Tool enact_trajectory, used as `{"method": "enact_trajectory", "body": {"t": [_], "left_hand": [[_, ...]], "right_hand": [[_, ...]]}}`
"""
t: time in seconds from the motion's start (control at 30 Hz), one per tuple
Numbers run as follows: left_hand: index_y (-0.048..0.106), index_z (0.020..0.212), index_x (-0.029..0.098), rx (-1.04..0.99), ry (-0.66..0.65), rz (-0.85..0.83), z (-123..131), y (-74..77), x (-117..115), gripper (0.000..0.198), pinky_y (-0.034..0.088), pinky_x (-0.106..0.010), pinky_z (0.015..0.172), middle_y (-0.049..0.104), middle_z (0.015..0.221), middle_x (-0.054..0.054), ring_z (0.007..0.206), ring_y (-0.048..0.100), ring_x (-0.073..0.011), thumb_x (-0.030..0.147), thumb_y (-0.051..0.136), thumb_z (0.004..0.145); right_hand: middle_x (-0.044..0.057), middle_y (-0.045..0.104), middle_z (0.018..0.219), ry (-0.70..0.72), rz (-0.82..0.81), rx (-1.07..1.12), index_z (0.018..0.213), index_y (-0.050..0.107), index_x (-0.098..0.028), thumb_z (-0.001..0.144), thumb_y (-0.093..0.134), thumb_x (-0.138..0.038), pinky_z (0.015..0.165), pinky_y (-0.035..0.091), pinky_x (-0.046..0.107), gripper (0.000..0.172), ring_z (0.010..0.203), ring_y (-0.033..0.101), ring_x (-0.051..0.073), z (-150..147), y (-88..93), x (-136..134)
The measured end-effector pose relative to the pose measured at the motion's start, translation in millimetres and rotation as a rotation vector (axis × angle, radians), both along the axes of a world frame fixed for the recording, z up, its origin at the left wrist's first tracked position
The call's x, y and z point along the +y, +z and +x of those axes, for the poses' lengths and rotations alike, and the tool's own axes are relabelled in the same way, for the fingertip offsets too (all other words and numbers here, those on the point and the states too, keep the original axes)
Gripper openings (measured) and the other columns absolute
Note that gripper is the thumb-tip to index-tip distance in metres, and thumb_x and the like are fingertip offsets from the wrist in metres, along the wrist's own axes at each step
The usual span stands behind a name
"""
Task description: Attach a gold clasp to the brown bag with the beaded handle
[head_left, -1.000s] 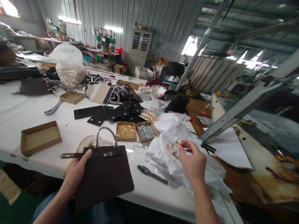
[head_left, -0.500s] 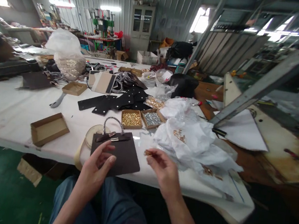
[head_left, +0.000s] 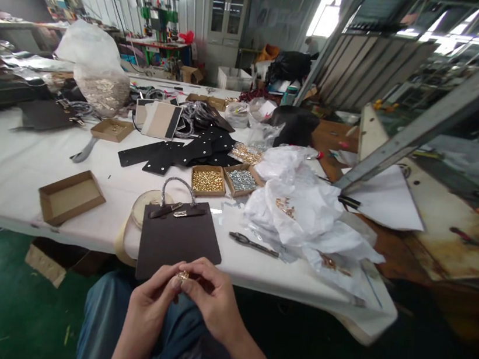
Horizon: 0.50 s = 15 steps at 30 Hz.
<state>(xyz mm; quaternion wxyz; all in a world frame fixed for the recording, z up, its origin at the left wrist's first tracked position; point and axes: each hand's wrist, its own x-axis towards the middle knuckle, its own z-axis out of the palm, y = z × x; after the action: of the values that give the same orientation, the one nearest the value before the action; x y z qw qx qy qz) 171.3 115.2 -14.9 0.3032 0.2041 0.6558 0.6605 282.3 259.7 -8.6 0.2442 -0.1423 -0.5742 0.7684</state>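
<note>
Small gold-coloured metal hardware is pinched between both hands, close to the table's front edge; its exact kind is too small to make out. My left hand closes on it from one side, my right hand from the other, fingertips meeting. Just beyond them a dark brown bag panel lies flat, with a grey twisted handle and a metal clasp on a strap at its top. Right of the panel rests a dark pen-like tool.
Cardboard trays hold gold studs and silver pieces. Another cardboard tray sits left, beside a roll of tape. Crumpled white plastic covers the right side. Black strips lie behind. A metal post slants at right.
My right hand has carried the gold pieces leftward and down to my left hand, and the two now meet on them. The pen-like tool has come into view. The camera has tilted down slightly.
</note>
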Motion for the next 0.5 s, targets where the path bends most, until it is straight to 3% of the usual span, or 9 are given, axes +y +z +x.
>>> {"method": "enact_trajectory", "body": {"t": [0.1, 0.2, 0.3, 0.4, 0.5], "left_hand": [[0.091, 0.133, 0.025, 0.025, -0.002, 0.028, 5.9, -5.0, 3.4, 0.040, 0.062, -0.029, 0.096, 0.080, 0.130, -0.010, 0.120, 0.073, -0.0301, 0.055, 0.086, 0.107], [0.091, 0.131, 0.024, 0.026, -0.008, -0.003, 8.9, -12.7, 4.9, 0.041, 0.061, -0.028, 0.096, 0.079, 0.133, -0.010, 0.115, 0.073, -0.0287, 0.057, 0.085, 0.107], [0.091, 0.129, 0.023, 0.021, 0.000, -0.045, 7.8, -17.4, 5.9, 0.048, 0.062, -0.029, 0.092, 0.079, 0.138, -0.011, 0.108, 0.074, -0.0290, 0.062, 0.088, 0.102], [0.091, 0.130, 0.023, 0.019, -0.002, -0.036, 6.2, -12.1, 6.6, 0.050, 0.062, -0.031, 0.105, 0.077, 0.144, -0.012, 0.125, 0.073, -0.0340, 0.064, 0.088, 0.102], [0.090, 0.132, 0.023, 0.014, -0.066, 0.028, 6.2, -0.7, 7.0, 0.042, 0.060, -0.031, 0.108, 0.075, 0.142, -0.013, 0.130, 0.070, -0.0332, 0.057, 0.083, 0.108]], "right_hand": [[0.006, 0.076, 0.111, -0.004, -0.131, 0.019, 0.124, 0.088, -0.027, 0.103, 0.097, -0.048, 0.086, 0.066, 0.038, 0.032, 0.094, 0.076, 0.025, 1.6, -2.9, -4.6], [0.002, 0.076, 0.096, -0.054, -0.216, 0.009, 0.127, 0.083, -0.026, 0.094, 0.104, -0.050, 0.074, 0.063, 0.033, 0.045, 0.078, 0.073, 0.021, 3.9, -8.3, -6.3], [0.004, 0.078, 0.094, -0.090, -0.137, -0.016, 0.114, 0.085, -0.024, 0.099, 0.099, -0.054, 0.071, 0.059, 0.034, 0.036, 0.074, 0.071, 0.021, 5.1, -9.5, -5.2], [0.005, 0.078, 0.098, -0.122, -0.078, -0.011, 0.109, 0.086, -0.024, 0.105, 0.093, -0.053, 0.073, 0.057, 0.034, 0.030, 0.075, 0.070, 0.021, 5.3, -3.2, -2.6], [0.003, 0.074, 0.095, -0.006, -0.167, 0.073, 0.109, 0.084, -0.024, 0.106, 0.094, -0.047, 0.076, 0.055, 0.034, 0.025, 0.079, 0.070, 0.021, 6.0, 6.5, 3.7]]}}
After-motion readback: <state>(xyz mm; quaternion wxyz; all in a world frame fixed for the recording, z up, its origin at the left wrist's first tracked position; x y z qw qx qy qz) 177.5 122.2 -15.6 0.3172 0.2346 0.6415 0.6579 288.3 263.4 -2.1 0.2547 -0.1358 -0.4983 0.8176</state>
